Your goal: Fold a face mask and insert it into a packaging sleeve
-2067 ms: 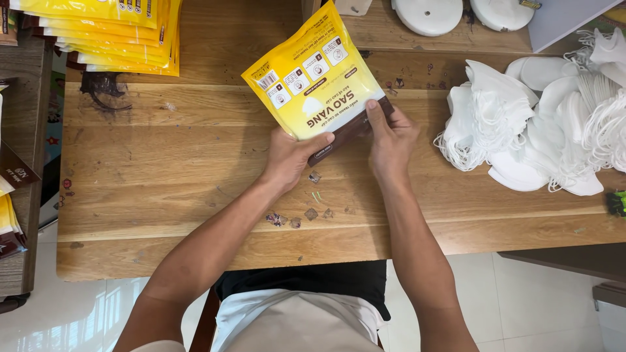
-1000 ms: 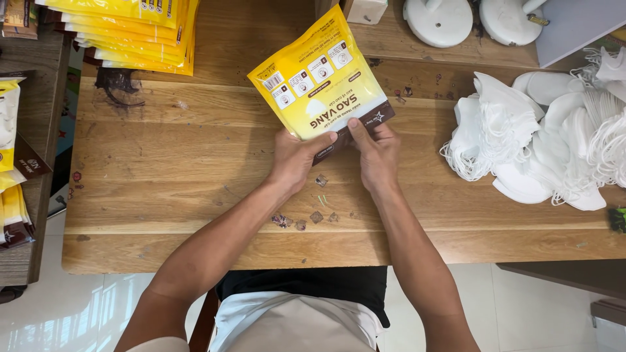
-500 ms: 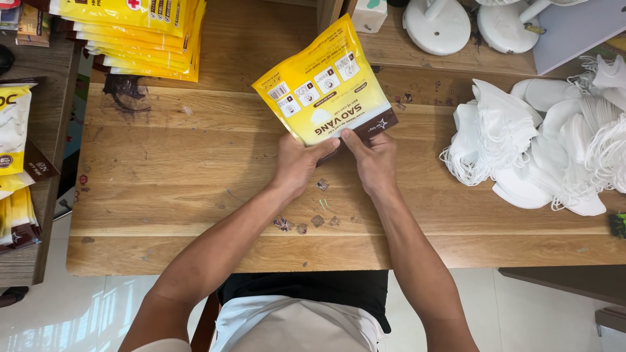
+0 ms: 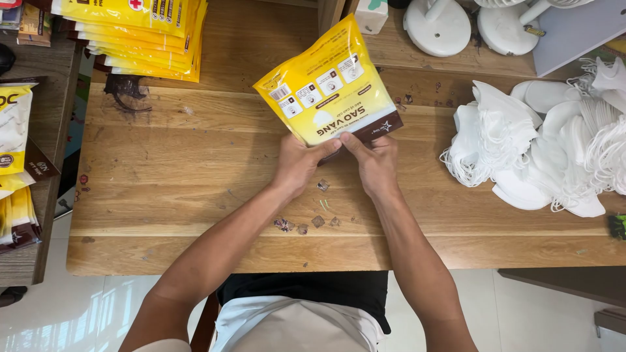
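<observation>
Two hands meet at the near edge of a yellow pouch (image 4: 326, 88) with a brown band along its bottom, held tilted above the wooden table (image 4: 163, 176). The left hand (image 4: 297, 166) pinches the pouch's lower edge with thumb on top and fingers curled beneath; the right hand (image 4: 377, 166) grips just beside it, thumbs nearly touching. Both are closed on the pouch. Under the hands a few small dark scraps (image 4: 306, 225) lie on the wood. At the far left corner sits a stack of yellow pouches (image 4: 140, 36). To the right, well apart, a heap of white face masks (image 4: 541, 150) spreads with its ear loops tangled. Beyond it stand two round white bases (image 4: 437, 26).
</observation>
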